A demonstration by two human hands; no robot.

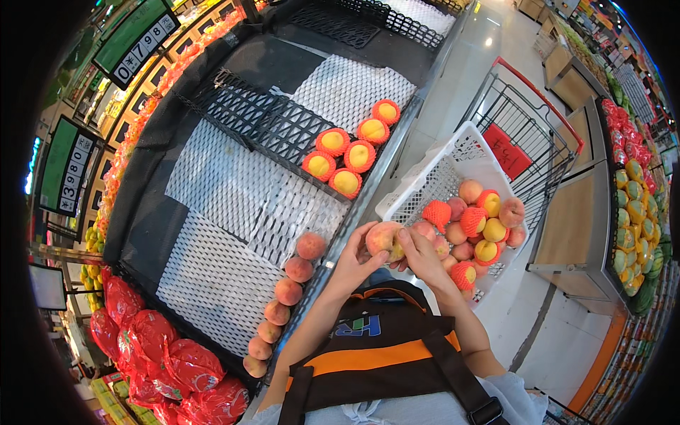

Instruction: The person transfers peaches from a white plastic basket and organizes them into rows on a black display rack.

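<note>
Both of my hands hold one peach (383,239) in front of my apron, between the display stand and a white plastic basket (491,154). My left hand (355,260) cups it from the left, and my right hand (419,252) has its thumb pressed on the peach's right side. Loose peaches and yellow peaches in red foam nets (472,221) fill part of the basket. On the stand's edge, a row of bare peaches (288,291) lies on white foam netting (228,287). Farther up, several netted yellow peaches (345,181) sit by a black plastic divider (260,117).
A wire shopping cart (515,101) with a red handle stands behind the basket. Red-wrapped packages (154,345) are heaped at the lower left. Price signs (66,164) hang at the far left. A wooden stand with wrapped melons (635,212) is on the right, across the tiled floor.
</note>
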